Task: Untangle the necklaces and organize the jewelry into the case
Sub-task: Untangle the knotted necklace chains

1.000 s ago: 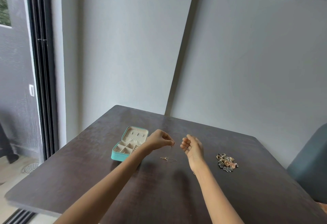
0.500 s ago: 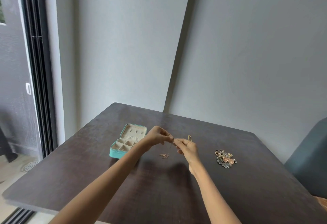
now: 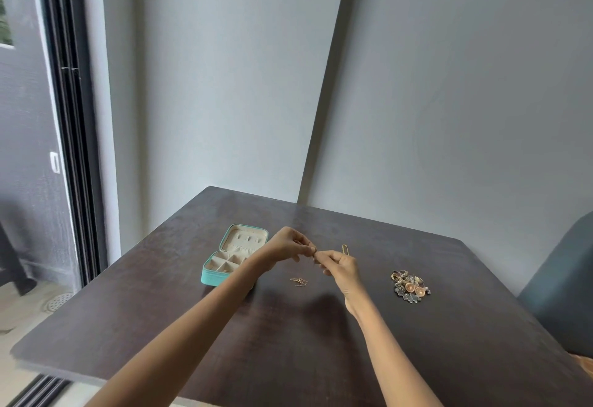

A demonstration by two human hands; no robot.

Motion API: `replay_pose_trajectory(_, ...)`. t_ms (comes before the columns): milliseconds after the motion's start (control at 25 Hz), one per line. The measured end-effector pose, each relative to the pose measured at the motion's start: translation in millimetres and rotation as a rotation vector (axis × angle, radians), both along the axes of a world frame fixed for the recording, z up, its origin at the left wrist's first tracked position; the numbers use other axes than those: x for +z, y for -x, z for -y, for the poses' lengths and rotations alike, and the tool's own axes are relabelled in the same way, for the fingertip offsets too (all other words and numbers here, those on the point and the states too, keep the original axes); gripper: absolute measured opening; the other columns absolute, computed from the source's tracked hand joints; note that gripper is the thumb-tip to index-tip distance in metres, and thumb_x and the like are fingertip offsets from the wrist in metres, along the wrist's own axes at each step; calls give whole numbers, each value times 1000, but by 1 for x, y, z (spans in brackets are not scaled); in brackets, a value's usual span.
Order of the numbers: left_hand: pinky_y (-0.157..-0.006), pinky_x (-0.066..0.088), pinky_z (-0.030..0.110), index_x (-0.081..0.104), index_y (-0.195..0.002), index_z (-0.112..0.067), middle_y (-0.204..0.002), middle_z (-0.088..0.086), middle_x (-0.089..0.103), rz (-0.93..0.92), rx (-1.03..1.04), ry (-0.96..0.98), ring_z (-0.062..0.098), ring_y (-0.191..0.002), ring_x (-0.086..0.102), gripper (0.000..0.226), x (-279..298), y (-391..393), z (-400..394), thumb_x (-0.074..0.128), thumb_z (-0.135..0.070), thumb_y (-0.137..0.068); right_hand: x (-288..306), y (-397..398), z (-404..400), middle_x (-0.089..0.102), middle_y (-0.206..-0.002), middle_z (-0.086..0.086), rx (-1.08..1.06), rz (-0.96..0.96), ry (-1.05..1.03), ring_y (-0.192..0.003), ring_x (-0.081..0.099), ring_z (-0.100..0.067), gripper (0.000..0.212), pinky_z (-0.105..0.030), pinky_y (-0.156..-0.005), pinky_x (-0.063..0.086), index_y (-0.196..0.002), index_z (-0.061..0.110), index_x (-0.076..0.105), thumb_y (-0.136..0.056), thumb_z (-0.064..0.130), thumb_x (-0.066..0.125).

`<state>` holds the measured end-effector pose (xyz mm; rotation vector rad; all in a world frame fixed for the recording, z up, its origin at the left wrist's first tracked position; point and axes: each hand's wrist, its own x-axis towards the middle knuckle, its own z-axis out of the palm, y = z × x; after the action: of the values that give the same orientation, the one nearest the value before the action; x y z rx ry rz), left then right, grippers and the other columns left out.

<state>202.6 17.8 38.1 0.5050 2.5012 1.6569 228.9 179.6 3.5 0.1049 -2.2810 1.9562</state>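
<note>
From the head camera I saw both hands raised a little above the dark desk [image 3: 321, 358], meeting near its middle. The left hand [image 3: 287, 244] and the right hand [image 3: 341, 267] each had fingers curled into a pinch, fingertips almost touching, and between them they held a thin necklace chain [image 3: 313, 251] that I could barely make out. Below the hands, a small tangle of gold chain [image 3: 299, 281] lay on the desk; whether it joined the pinched piece I could not tell. The teal jewelry case [image 3: 224, 265] sat open just left of the left wrist, its lid tipped back and its cream compartments showing. A gold clip [image 3: 345, 249] lay just beyond the right hand. Well off to the right, a pile of jewelry [image 3: 410, 286], rings and round orange pieces among it, rested on the desk, apart from everything else.
</note>
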Motion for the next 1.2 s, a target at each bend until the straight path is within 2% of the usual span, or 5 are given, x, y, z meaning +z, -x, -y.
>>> replay_pose_trajectory(240, -56, 49, 13, 70, -85, -6, -67, -4, 66, -8, -13, 10, -1, -60, 61, 5, 1, -4, -3, 65, -6, -85, -1, 1, 2, 62, -72, -1, -11, 46, 5, -69, 53, -11, 12, -21, -65, 46, -75, 16, 67, -86, 13, 63)
replay_pose_trajectory(640, -57, 49, 13, 70, -94, 3, -73, 2, 67, 6, -23, 80, 7, -68, 62, 16, -2, -6, -5, 65, -10, -86, 13, -5, 8, 59, -67, -2, -63, 44, 93, -67, 55, -13, 23, -24, -66, 47, -64, 12, 58, -85, 5, 54)
replay_pose_trajectory(880, -62, 49, 21, 69, -73, -18, -67, -3, 67, -92, 44, 162, 9, -62, 58, 8, 5, -6, -1, 71, -14, -79, 12, -13, 9, 57, -55, -1, 64, 122, 403, -55, 50, -13, 26, -25, -55, 45, -67, 10, 53, -88, 0, 42)
replay_pose_trajectory(1000, -72, 48, 26, 71, -77, -22, -72, -5, 68, -222, 159, 279, 11, -68, 60, 3, 9, -7, 1, 70, -19, -79, 10, -12, 6, 58, -56, -2, 63, 159, 460, -50, 52, -11, 25, -24, -51, 48, -70, 10, 51, -89, -1, 39)
replay_pose_trajectory(1200, -62, 44, 23, 61, -60, -22, -67, 6, 66, -236, 323, 28, 12, -55, 60, 33, 5, -7, 8, 49, 2, -79, 8, -10, -2, 56, -59, -2, -25, 154, 551, -51, 50, -10, 25, -21, -51, 47, -69, 12, 50, -87, -1, 39)
